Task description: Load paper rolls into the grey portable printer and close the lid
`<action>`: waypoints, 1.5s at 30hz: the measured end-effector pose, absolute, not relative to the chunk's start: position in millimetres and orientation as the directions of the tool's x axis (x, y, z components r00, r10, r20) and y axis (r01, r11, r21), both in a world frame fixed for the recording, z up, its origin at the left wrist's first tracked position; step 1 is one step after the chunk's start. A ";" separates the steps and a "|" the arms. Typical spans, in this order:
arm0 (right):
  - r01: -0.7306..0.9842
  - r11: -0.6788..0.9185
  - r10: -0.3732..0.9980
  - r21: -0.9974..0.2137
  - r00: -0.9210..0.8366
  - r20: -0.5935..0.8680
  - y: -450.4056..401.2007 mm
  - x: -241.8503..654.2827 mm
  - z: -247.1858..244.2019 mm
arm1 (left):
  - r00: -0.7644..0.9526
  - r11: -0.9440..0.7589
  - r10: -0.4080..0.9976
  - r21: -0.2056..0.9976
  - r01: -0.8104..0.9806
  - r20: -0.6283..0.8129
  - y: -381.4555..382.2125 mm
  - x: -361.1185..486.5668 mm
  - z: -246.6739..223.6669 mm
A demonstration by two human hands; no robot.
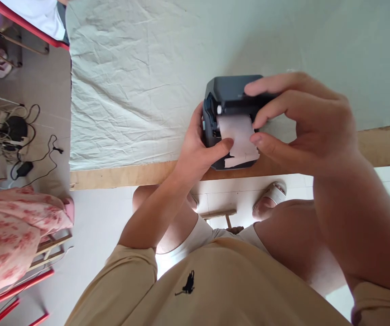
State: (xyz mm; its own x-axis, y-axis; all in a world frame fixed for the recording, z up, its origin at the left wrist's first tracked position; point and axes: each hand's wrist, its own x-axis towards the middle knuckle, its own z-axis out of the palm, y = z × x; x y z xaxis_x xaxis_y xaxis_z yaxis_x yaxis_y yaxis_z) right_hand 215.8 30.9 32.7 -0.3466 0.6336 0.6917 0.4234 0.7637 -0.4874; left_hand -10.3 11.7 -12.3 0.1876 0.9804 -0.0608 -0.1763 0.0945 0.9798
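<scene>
A dark grey receipt printer (232, 88) sits near the front edge of the table, its lid raised. A strip of white paper (237, 131) comes out of it towards me and ends in a torn edge. My left hand (199, 145) is wrapped round the printer's left side, its thumb pressing on the paper. At the right, my right hand (313, 122) rests one fingertip on the lid, while the thumb and another finger close at the paper's right edge. The printer's right side is partly hidden by that hand.
A pale green cloth (140, 81) covers the table, wrinkled on the left, with a wooden edge (123, 177) along the front. Cables and a black adapter (25, 169) lie on the floor at left, above a pink floral cloth (11, 231).
</scene>
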 end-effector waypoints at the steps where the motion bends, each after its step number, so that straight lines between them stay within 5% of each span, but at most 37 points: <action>1: 0.460 0.764 0.625 -0.453 -0.351 0.697 29.0 215.7 33.3 | 0.194 0.089 0.980 0.980 -0.179 -0.053 12.5 -11.2 -13.4; 5: 0.533 0.745 0.613 -0.402 -0.309 0.727 21.8 215.2 32.8 | 0.200 0.072 0.979 0.980 -0.183 -0.034 14.3 -13.1 -15.6; 10: 0.431 0.599 0.776 -0.675 -0.107 0.621 10.8 208.2 25.8 | 0.174 0.112 0.982 0.960 -0.258 -0.068 5.4 -7.6 -4.3; 14: 0.296 0.433 0.900 -0.851 -0.189 0.392 7.0 206.3 18.5 | 0.215 0.190 0.967 0.951 -0.243 -0.138 2.3 -4.1 2.8; 23: 0.221 0.308 0.941 -0.925 -0.211 0.264 13.4 216.5 -7.0 | 0.315 0.099 0.949 0.955 -0.280 -0.006 7.6 -8.1 -0.8; 37: 0.289 0.488 0.871 -0.824 -0.219 0.440 14.6 220.6 -13.2 | 0.082 0.169 0.985 0.923 -0.347 -0.150 11.2 -0.9 -7.6; 45: 0.364 0.600 0.715 -0.712 0.156 0.682 16.6 194.8 40.2 | 0.110 0.273 0.962 0.888 -0.370 -0.250 11.1 3.6 -8.2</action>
